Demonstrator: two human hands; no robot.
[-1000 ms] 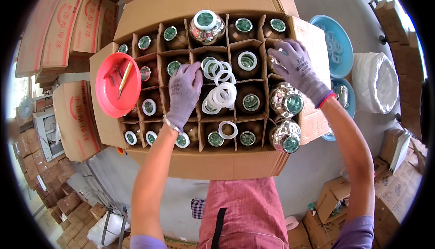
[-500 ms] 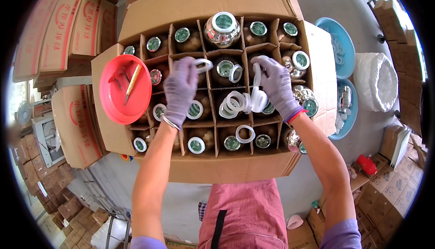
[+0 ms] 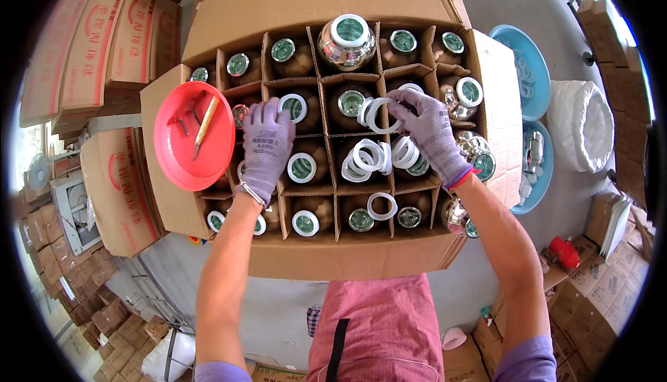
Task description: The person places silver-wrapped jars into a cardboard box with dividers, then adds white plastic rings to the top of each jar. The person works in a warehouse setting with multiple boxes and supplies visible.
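Observation:
My right hand [image 3: 429, 132], in a grey-purple knit glove, pinches a white ring [image 3: 380, 118] beside a silvered glass flask [image 3: 351, 104] in the divided cardboard box [image 3: 361, 253]. My left hand [image 3: 268, 142], gloved alike, hovers over the box's left compartments. Its fingers bend downward, slightly apart, with nothing visible in them. Right beside it, a flask mouth [image 3: 293, 108] wears a white ring. Several loose rings [image 3: 363, 159] lie in a heap on the dividers below my right hand, and one single ring [image 3: 382, 206] rests nearer to me. Some flasks have ringed mouths, others bare green-tinted glass.
A red bowl [image 3: 182, 163] holding a brush-like tool stands on the box's left flap. On the right are a blue basin [image 3: 542, 69] with white rings, another blue basin [image 3: 545, 173], and a white sack [image 3: 580, 128]. Stacked cartons [image 3: 97, 48] line the left.
The ring formerly in my left hand now sits on a flask mouth, and that hand has moved slightly left and nearer. My right hand has shifted its ring leftward toward the middle flask.

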